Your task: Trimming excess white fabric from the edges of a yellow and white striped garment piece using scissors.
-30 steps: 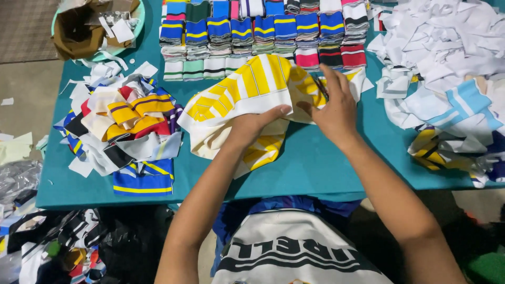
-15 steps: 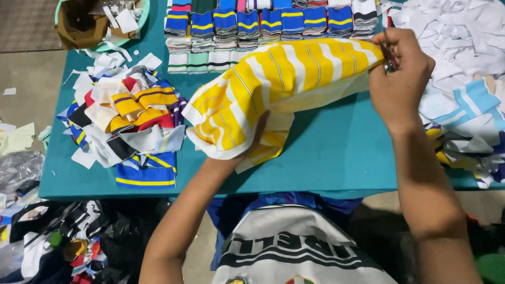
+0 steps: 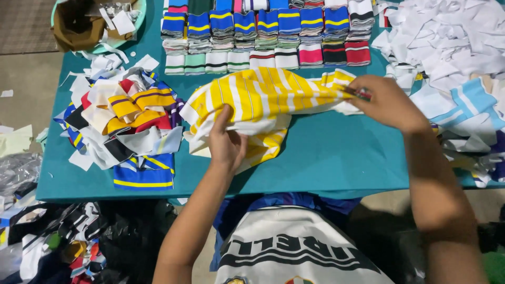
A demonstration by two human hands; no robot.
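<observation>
A yellow-and-white striped knit fabric piece is stretched across the teal table between both hands. My left hand grips its lower left part, thumb up against the cloth. My right hand pinches its right end, where a small red-and-green item shows between the fingers. More of the yellow fabric hangs folded under the left hand.
Neat rows of folded striped collars line the far edge. A loose heap of mixed coloured scraps lies left, a pile of white and light-blue pieces right. A basket with a brown bag sits far left. Scraps cover the floor.
The fabric has come lower and flatter toward the table. My right hand dropped from the far right down to mid-table; my left hand shifted slightly right under the cloth.
</observation>
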